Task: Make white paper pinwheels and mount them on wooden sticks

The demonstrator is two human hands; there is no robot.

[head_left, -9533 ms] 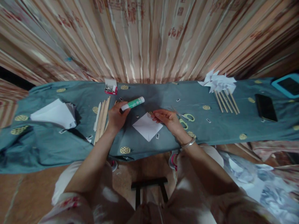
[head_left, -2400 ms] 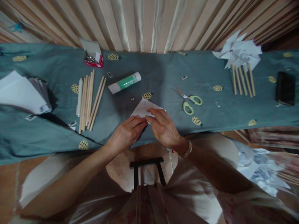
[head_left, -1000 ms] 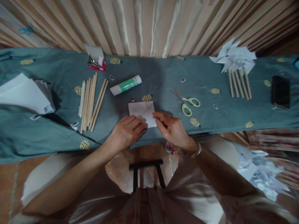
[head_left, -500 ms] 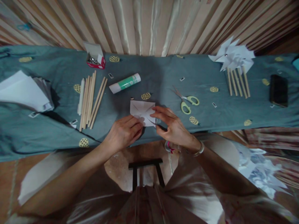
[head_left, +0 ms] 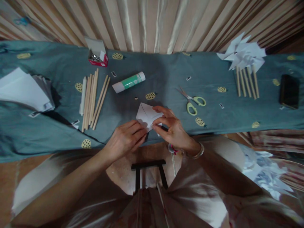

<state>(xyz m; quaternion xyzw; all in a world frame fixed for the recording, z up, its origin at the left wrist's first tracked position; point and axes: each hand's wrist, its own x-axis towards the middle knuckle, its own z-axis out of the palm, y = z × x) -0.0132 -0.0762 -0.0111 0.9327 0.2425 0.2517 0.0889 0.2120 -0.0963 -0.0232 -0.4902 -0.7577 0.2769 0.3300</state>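
Observation:
Between my hands, near the table's front edge, is a white paper square [head_left: 145, 114] with slits cut in from its corners. My left hand [head_left: 128, 134] pinches its lower left part, fingers closed on the paper. On the right side, my right hand [head_left: 169, 126] has thumb and forefinger pressed together at a flap near the middle, with the other fingers over the sheet. A small thumbtack-like piece [head_left: 136, 98] lies just beyond the paper. Behind it rests a green and white glue stick [head_left: 130, 81]. Scissors with green handles [head_left: 192, 100] lie to the right.
Wooden sticks [head_left: 91, 99] lie at the left, beside a paper stack [head_left: 25, 91]. An open red box [head_left: 98, 60] of metal pins stands behind them. At the right are paper pinwheels [head_left: 247, 55] on sticks and a dark phone [head_left: 289, 91]. More folded paper [head_left: 266, 174] lies low at right.
The paper has turned and tilted between my hands. My right thumb and forefinger, apart before, have come together at a flap near its middle. The view has shifted slightly.

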